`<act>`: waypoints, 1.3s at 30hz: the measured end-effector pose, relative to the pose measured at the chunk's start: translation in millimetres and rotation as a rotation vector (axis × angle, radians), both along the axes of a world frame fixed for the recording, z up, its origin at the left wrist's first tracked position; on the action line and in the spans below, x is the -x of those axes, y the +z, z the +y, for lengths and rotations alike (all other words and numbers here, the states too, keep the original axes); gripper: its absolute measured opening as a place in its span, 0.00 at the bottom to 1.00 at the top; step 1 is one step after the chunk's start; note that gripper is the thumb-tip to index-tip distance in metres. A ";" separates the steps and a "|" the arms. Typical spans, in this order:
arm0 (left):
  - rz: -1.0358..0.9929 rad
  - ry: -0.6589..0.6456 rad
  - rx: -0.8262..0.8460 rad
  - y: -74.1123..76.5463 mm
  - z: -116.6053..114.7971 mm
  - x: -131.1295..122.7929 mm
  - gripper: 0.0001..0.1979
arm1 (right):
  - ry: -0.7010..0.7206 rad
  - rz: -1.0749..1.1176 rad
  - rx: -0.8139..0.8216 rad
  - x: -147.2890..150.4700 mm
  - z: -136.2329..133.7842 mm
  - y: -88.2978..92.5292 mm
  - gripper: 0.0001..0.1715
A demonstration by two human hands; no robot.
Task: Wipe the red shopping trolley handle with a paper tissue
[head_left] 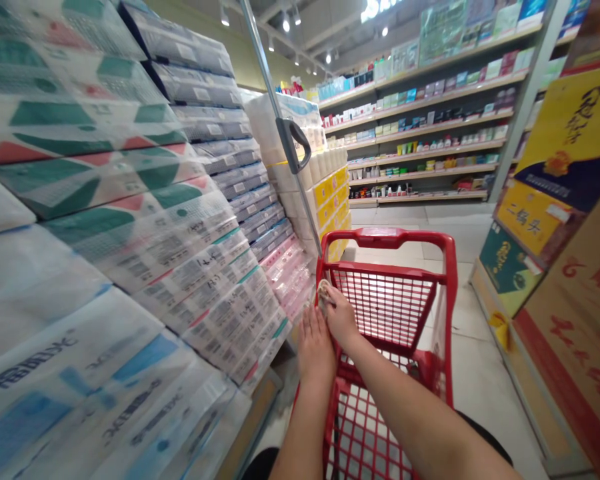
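A red plastic shopping cart (pixel 387 237) stands in front of me, with its grid basket and handle bar facing away. My right hand (pixel 341 319) is closed around a small, crumpled beige cloth (pixel 323 291), pressed to the cart's left upper frame. Just beside it, my left hand (pixel 316 343) lies on the same left side of the frame, fingers stretched out and close together. No object shows in the left hand; its palm side is hidden. A metal pole with a grey loop handle (pixel 294 145) rises slanting behind the cart's left corner.
Tall stacks of wrapped tissue packs (pixel 200 267) line the left side close to my arms. Stacked cardboard cartons (pixel 580 320) border the right. Shelves of small boxes and bottles (pixel 430 127) stand at the back, beyond a pale tiled floor (pixel 460 217).
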State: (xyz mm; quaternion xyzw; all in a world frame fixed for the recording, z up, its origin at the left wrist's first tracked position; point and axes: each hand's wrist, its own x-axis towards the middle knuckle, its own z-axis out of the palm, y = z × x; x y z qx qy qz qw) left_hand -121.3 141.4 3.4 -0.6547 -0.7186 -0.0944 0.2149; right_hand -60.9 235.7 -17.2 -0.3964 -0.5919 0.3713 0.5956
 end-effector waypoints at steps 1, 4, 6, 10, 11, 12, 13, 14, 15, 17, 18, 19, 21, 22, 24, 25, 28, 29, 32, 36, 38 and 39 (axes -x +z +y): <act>0.004 -0.003 0.003 0.1 -0.2 0.0 0.29 | 0.013 -0.008 -0.016 -0.1 -0.5 0.9 0.26; 0.004 -0.001 -0.004 0.1 -0.4 -0.4 0.29 | 0.059 -0.061 0.087 -0.9 -2.3 0.0 0.24; 0.008 0.005 -0.019 -0.1 -0.5 -0.9 0.29 | 0.049 -0.056 0.091 -1.8 -2.8 -1.0 0.25; 0.043 0.004 -0.017 -1.3 -0.8 -1.4 0.29 | 0.051 -0.016 0.004 -3.1 -2.2 -1.2 0.27; 0.051 0.001 -0.015 -2.0 -0.7 -1.2 0.29 | 0.070 -0.026 0.056 -2.9 -2.4 -1.2 0.27; 0.057 -0.001 -0.017 -2.9 -0.5 -0.8 0.30 | 0.088 -0.038 0.126 -2.5 -2.7 -1.1 0.26; 0.063 -0.003 -0.022 -4.0 -0.1 -0.3 0.30 | 0.096 -0.043 0.185 -1.8 -3.1 -0.4 0.25; 0.067 -0.004 -0.030 -5.2 0.4 0.4 0.31 | 0.099 -0.042 0.206 -1.0 -3.5 0.8 0.25; 0.071 -0.001 -0.037 -6.4 1.1 1.0 0.31 | 0.099 -0.035 0.182 -0.2 -3.7 2.8 0.26; 0.074 0.009 -0.040 -7.6 2.5 1.3 0.32 | 0.102 -0.017 0.061 0.5 -3.8 8.1 0.30; 0.072 0.014 -0.034 -7.4 3.1 0.7 0.32 | 0.109 -0.013 0.012 0.1 -4.0 10.6 0.32; 0.067 0.017 -0.023 -6.5 3.3 -0.4 0.31 | 0.119 -0.016 0.002 -0.9 -4.3 12.4 0.32; 0.052 0.018 0.007 -3.1 3.1 -4.0 0.30 | 0.146 -0.043 0.102 -3.9 -5.9 13.6 0.30; 0.045 0.021 0.021 -1.0 2.8 -5.9 0.30 | 0.156 -0.064 0.203 -5.6 -7.0 13.2 0.29; 0.036 0.028 0.044 2.3 2.2 -9.0 0.29 | 0.179 -0.094 0.275 -8.3 -9.5 11.5 0.27; 0.030 0.032 0.053 3.2 1.9 -9.9 0.29 | 0.174 -0.101 0.277 -9.2 -10.6 10.9 0.27; 0.006 0.021 0.075 3.3 0.2 -10.9 0.29 | 0.056 -0.102 0.163 -10.9 -13.4 11.0 0.29; -0.002 0.016 0.073 3.1 -0.9 -11.0 0.29 | 0.048 -0.112 0.173 -11.3 -14.1 11.4 0.29; -0.012 0.019 0.051 3.7 -4.6 -11.0 0.28 | 0.111 -0.152 0.310 -12.2 -14.9 12.5 0.21; -0.013 0.021 0.034 6.5 -7.8 -10.3 0.28 | 0.039 -0.085 0.203 -11.1 -12.2 14.1 0.22; -0.018 0.020 0.041 7.5 -7.9 -9.9 0.29 | -0.011 -0.045 0.069 -9.8 -11.7 12.6 0.25; -0.019 0.021 0.045 7.7 -7.7 -9.8 0.29 | -0.005 -0.038 0.053 -9.0 -12.0 10.9 0.26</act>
